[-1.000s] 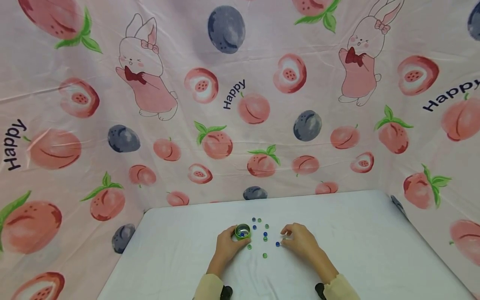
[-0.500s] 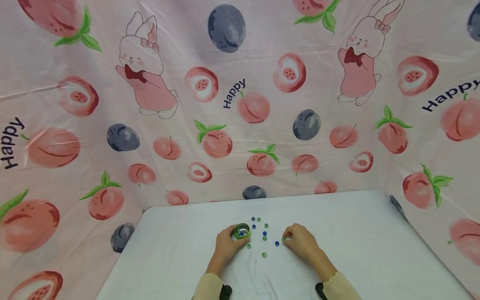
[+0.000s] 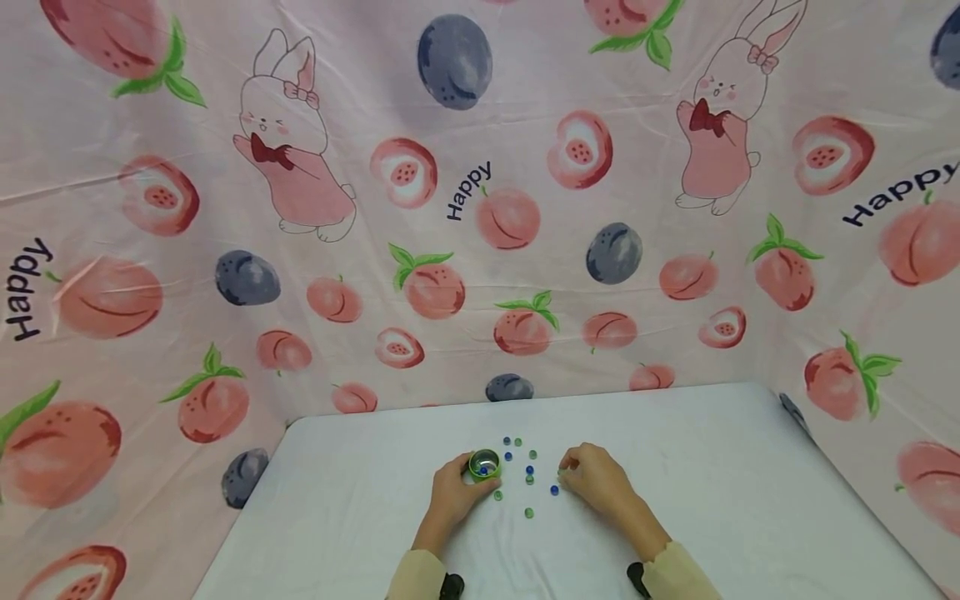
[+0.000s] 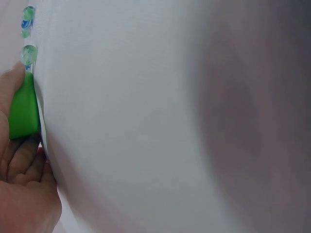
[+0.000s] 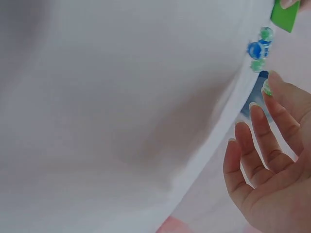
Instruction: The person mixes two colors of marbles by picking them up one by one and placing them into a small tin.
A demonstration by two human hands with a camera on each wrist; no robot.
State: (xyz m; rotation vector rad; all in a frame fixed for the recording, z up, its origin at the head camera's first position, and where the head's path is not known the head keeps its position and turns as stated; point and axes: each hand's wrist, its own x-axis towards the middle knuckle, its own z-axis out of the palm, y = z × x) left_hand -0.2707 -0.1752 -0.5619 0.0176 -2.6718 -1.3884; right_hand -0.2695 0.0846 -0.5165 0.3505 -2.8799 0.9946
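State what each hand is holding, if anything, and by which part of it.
The left hand holds the green cup by its outer wall; the right hand pinches a green-tinted marble by its sides, between thumb and index finger.

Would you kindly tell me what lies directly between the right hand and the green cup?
The head view shows a blue marble and a green marble, close together, nearest the straight line from the right hand to the green cup.

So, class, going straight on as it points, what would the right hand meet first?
Likely the right hand would meet the round, glassy blue marble or green marble paired to its left, though line and depth are unclear.
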